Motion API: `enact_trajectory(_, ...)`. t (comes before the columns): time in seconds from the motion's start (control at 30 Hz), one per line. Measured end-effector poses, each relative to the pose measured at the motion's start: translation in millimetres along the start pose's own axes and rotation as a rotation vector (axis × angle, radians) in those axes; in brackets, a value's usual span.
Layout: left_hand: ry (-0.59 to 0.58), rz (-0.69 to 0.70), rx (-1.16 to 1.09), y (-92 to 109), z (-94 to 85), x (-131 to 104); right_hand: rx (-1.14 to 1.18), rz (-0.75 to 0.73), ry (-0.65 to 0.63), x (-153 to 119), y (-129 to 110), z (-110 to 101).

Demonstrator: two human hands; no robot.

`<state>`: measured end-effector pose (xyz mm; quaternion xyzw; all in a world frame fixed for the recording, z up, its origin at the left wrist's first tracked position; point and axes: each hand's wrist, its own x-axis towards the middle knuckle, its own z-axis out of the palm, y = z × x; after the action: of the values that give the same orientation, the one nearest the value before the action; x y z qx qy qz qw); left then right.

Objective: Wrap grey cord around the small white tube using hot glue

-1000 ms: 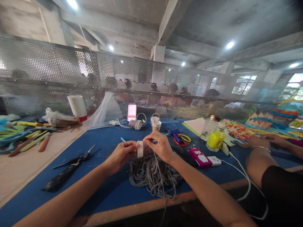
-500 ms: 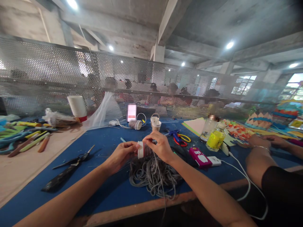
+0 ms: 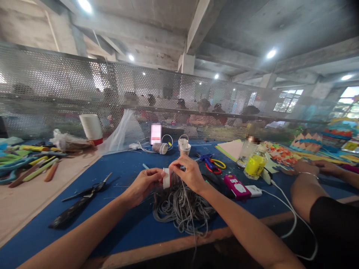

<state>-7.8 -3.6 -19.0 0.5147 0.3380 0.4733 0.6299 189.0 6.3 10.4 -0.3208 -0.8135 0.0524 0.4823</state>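
The cup (image 3: 166, 178) lies on its side between my two hands, its smooth white end toward nine o'clock, its round body wound in grey cord. Taking that cup as the dial's centre and twelve as straight away from me, the cord pile (image 3: 183, 213) sits at about half past five, soft, limp and tangled in loose loops. One strand runs from it up to my fingers. At half past eleven a wound cup (image 3: 160, 148) lies tipped over, and near half past twelve stands a small basket (image 3: 184, 145) with a thin arched handle.

My left hand (image 3: 146, 185) comes in from eight o'clock, thumb and fingers pinching the white end. My right hand (image 3: 190, 173) reaches in from four, wrist bent, thumb and forefinger closed together on the strand; whether they also press the cup, I can't tell.

Under all this is a flat blue tabletop (image 3: 117, 231). A dark tool (image 3: 78, 203) lies at half past eight, a glue gun (image 3: 206, 160) at two, a purple box (image 3: 236, 186) at three. Beyond it, also around three, is a co-worker's arm (image 3: 305, 183). A perforated screen (image 3: 168, 86) crosses twelve, beneath a bare concrete ceiling (image 3: 157, 22).
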Motion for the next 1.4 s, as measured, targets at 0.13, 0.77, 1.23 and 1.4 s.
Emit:
enact_trajectory(0.13, 0.012, -0.012, 0.001, 1.4, 0.6, -0.1, -0.003, 0.001, 0.001, 0.0, 0.3, 0.3)
enact_trajectory(0.77, 0.022, -0.019, -0.001, 4.1, 2.5, -1.0, -0.013, 0.001, 0.003, 0.3, -0.4, 0.4)
enact_trajectory(1.23, 0.018, -0.01, 0.018, 3.5, 1.8, -0.7, -0.026, 0.0, -0.008, 0.3, -1.0, -0.9)
enact_trajectory(1.4, 0.021, -0.017, 0.01, 2.9, 2.0, -0.8, -0.024, -0.004, -0.01, 0.3, 0.8, 0.3)
